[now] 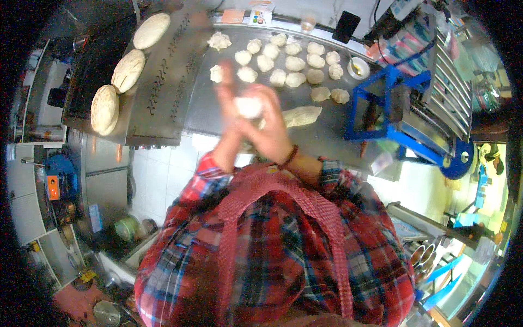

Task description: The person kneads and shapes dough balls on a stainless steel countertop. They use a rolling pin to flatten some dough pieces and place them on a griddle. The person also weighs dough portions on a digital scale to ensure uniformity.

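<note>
A whitish piece of dough [249,107] sits between my two hands above the steel worktop. My right hand [267,126], with a dark band at its wrist, curls its fingers around the dough. Against the dough's left side is my left hand [229,102], blurred, its fingers pointing away from me; how firmly it grips cannot be told. Just beyond my right hand lies a long strip of dough [303,116]. Several dough lumps [295,63] are spread over the far part of the worktop [204,110], some smoother and flatter than others.
On the left, flat breads [105,109] rest along a metal griddle or oven top [157,81]. A blue-framed machine with metal rollers [388,102] stands at the right. Near it is a small white bowl [358,68] with yellow contents. A black phone [346,26] lies at the back edge.
</note>
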The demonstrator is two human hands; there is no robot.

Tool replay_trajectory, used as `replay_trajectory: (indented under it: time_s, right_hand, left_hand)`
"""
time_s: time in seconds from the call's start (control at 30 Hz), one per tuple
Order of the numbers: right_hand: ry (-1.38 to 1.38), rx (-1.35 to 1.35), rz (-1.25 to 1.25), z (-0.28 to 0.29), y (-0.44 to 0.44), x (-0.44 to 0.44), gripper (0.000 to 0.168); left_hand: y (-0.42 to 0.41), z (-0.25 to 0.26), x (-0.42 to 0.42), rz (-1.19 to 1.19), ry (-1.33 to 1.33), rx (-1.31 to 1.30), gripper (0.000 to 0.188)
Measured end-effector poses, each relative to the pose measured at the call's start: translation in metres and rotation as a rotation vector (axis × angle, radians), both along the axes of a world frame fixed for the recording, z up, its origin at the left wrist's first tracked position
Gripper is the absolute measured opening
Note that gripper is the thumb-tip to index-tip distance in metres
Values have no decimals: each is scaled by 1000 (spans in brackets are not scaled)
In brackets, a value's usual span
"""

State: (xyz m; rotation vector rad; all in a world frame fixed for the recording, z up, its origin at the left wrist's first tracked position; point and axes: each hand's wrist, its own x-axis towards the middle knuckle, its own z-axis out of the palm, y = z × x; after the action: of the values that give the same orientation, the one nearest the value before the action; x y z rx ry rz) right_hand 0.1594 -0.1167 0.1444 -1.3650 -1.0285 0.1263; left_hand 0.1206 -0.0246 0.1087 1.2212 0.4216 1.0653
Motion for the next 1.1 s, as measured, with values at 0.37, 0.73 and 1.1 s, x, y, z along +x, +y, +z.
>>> replay_trajectory:
  time_s: [0.37,0.73,1.1]
  right_hand:
    - [-380,-509,-23,-209,-15,124,50]
    - [-354,-761,-88,-169,-38,96,30]
    - [-121,-475,-142,-133,-8,85,54]
  left_hand:
    - [18,-63,-155,360,508,-65,54]
    - [-15,-131,-46,-270,734,671,60]
    - [-24,-104,12,-411,1044,565,51]
